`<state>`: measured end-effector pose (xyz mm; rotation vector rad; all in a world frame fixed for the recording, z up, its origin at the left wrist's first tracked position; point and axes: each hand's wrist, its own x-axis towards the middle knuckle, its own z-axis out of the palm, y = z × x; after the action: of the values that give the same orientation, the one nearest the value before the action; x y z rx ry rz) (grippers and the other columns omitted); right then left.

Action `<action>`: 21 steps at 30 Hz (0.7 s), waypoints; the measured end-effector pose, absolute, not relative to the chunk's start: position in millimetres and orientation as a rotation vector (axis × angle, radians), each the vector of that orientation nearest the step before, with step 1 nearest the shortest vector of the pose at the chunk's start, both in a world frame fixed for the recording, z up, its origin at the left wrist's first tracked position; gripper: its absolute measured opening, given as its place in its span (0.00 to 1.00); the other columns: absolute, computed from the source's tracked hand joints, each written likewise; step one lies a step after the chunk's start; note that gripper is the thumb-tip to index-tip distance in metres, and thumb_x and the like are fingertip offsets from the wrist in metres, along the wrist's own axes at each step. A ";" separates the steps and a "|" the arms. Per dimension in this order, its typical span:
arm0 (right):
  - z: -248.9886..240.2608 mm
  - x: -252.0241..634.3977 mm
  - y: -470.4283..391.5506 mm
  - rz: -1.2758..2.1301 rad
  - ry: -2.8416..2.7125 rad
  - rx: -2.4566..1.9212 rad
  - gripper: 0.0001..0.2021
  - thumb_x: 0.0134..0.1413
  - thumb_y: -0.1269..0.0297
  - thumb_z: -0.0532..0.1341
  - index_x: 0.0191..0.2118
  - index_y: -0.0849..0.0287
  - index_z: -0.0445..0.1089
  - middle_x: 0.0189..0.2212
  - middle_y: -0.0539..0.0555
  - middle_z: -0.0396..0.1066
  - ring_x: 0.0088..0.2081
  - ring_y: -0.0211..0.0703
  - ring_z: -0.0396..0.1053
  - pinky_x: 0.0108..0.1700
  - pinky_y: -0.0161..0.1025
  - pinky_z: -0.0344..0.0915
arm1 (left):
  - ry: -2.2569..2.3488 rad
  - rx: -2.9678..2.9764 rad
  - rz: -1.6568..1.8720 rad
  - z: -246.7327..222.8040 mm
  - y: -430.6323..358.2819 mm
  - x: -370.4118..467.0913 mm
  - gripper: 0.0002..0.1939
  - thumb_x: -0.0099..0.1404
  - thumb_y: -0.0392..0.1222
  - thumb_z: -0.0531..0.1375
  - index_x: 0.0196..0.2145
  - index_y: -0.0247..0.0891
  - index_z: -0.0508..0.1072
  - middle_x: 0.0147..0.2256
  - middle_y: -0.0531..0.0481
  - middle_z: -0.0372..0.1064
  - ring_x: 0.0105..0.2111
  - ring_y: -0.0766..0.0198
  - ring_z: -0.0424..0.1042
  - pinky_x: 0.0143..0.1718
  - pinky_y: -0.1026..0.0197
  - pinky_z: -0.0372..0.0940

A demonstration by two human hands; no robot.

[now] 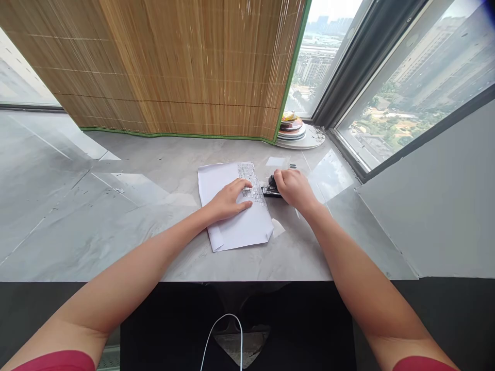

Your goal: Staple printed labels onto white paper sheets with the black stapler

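A white sheet or stack of paper (pixel 240 229) lies on the grey marbled counter (pixel 174 154), its right part covered with many small metallic marks like staples. My left hand (pixel 229 200) rests flat on the paper with thumb and fingers apart. Just past the paper's right edge is a black stapler (pixel 271 192), its front end at the marked strip. My right hand (pixel 292 188) is closed in a fist over the stapler's top and hides its rear part.
A bamboo blind (pixel 185 67) with green edging hangs behind the paper. Stacked plates (pixel 299 136) stand in the back corner by the window. Small dark staple strips (pixel 293 166) lie beyond my right hand. A white cable (pixel 229 315) loops below the counter edge.
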<state>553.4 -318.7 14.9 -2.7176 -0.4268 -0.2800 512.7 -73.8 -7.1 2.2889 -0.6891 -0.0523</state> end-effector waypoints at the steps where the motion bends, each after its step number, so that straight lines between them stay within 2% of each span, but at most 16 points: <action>1: 14.4 553.8 -318.8 -0.289 -0.426 -2.721 0.29 0.77 0.55 0.46 0.20 0.53 0.57 0.23 0.57 0.68 0.32 0.49 0.66 0.37 0.43 0.55 | -0.697 2.292 -0.049 -7.5 -73.9 512.6 0.22 0.67 0.47 0.62 0.58 0.45 0.68 0.62 0.46 0.68 0.64 0.50 0.68 0.68 0.45 0.62; 6: 11.7 554.9 -318.7 -0.309 -0.418 -2.749 0.30 0.77 0.55 0.44 0.20 0.54 0.61 0.24 0.58 0.70 0.32 0.48 0.67 0.35 0.42 0.55 | -0.688 2.271 -0.050 -8.6 -74.2 512.8 0.22 0.67 0.45 0.62 0.57 0.44 0.68 0.61 0.45 0.67 0.63 0.50 0.68 0.68 0.46 0.61; 11: 9.3 553.6 -315.0 -0.272 -0.366 -2.798 0.28 0.75 0.58 0.44 0.22 0.55 0.63 0.29 0.59 0.74 0.37 0.49 0.70 0.36 0.42 0.55 | -0.622 2.257 -0.053 -13.6 -75.0 514.8 0.22 0.65 0.46 0.64 0.55 0.44 0.69 0.60 0.44 0.68 0.61 0.47 0.69 0.65 0.44 0.62; 15: 6.7 553.7 -314.5 -0.287 -0.381 -2.760 0.28 0.76 0.54 0.42 0.23 0.54 0.62 0.29 0.60 0.74 0.38 0.51 0.70 0.36 0.42 0.56 | -0.612 2.184 -0.023 -16.7 -75.1 518.5 0.20 0.64 0.47 0.65 0.52 0.42 0.71 0.57 0.43 0.70 0.60 0.47 0.70 0.63 0.45 0.63; 18: 7.2 554.4 -318.6 -0.275 -0.386 -2.685 0.27 0.76 0.48 0.42 0.30 0.54 0.65 0.29 0.57 0.72 0.36 0.51 0.69 0.36 0.42 0.55 | -0.476 2.018 0.004 -15.4 -73.6 522.8 0.16 0.68 0.52 0.62 0.49 0.42 0.72 0.55 0.42 0.72 0.58 0.48 0.71 0.62 0.47 0.63; 21: 11.8 554.2 -327.6 -0.257 -0.501 -2.577 0.22 0.74 0.42 0.46 0.41 0.54 0.66 0.33 0.54 0.73 0.37 0.49 0.68 0.38 0.41 0.58 | -0.281 1.825 0.102 -11.4 -69.6 526.5 0.15 0.72 0.55 0.58 0.42 0.41 0.73 0.50 0.43 0.75 0.54 0.51 0.72 0.57 0.51 0.65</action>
<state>554.2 -327.6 11.8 -2.5768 -0.5013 -0.2567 526.5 -69.6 -11.4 1.8248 -0.2808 0.1023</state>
